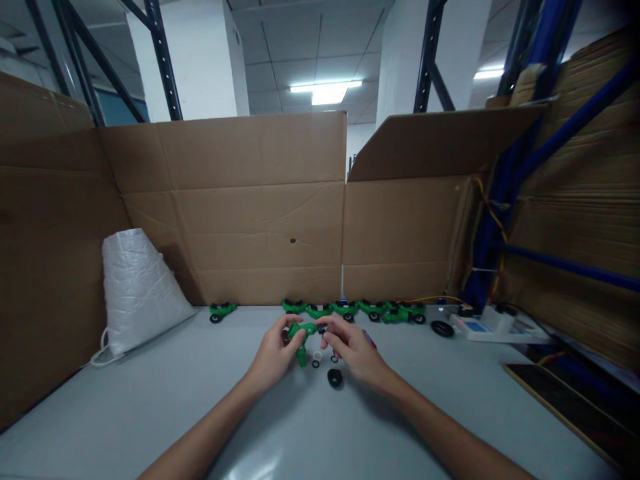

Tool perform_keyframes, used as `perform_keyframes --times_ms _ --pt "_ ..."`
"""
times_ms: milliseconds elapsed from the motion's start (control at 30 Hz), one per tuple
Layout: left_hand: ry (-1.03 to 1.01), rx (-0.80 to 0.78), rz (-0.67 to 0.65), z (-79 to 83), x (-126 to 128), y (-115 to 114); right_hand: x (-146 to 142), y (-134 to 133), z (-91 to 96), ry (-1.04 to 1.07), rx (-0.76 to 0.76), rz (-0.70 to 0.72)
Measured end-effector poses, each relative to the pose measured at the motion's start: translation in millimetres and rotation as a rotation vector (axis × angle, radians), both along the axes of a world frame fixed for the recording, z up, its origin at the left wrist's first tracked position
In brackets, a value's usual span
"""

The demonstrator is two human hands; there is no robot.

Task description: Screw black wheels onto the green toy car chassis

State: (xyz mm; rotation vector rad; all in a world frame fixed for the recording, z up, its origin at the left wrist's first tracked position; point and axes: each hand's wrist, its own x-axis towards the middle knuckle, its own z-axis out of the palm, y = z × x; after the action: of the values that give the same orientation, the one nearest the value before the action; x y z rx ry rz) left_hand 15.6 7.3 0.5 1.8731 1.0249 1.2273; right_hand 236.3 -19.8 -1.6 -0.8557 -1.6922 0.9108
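Observation:
My left hand is closed round a small green plastic part held just above the grey table. My right hand pinches the right end of the same green part, where a small black piece sits. Under the hands lie a white ring, a small black ring and a black round cap. A row of several finished green pieces with black wheels stands along the cardboard wall behind, with one more apart on the left.
Cardboard walls fence the table on the back and left. A white woven bag leans at the left. A black ring, a white-blue device with wires and a dark board lie on the right.

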Motion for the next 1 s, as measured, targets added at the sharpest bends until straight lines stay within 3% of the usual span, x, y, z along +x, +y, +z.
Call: perform_keyframes --times_ms 233,467,667,1000 --pt "-0.156 -0.145 -0.088 0.2 3.6 2.9 -0.8 -11.4 1.6 -0.270 0.284 -0.110" --pt "-0.203 -0.218 -0.137 11.1 2.8 0.0 0.3 -7.1 -3.7 -0.286 0.352 -0.137" --pt "-0.225 -0.227 -0.171 5.8 3.1 3.0 -0.8 -8.8 -3.6 -0.317 0.439 -0.156" --pt "-0.191 -0.224 -0.168 4.4 7.0 -1.7 1.3 -7.9 -4.2 -0.413 0.400 -0.104"
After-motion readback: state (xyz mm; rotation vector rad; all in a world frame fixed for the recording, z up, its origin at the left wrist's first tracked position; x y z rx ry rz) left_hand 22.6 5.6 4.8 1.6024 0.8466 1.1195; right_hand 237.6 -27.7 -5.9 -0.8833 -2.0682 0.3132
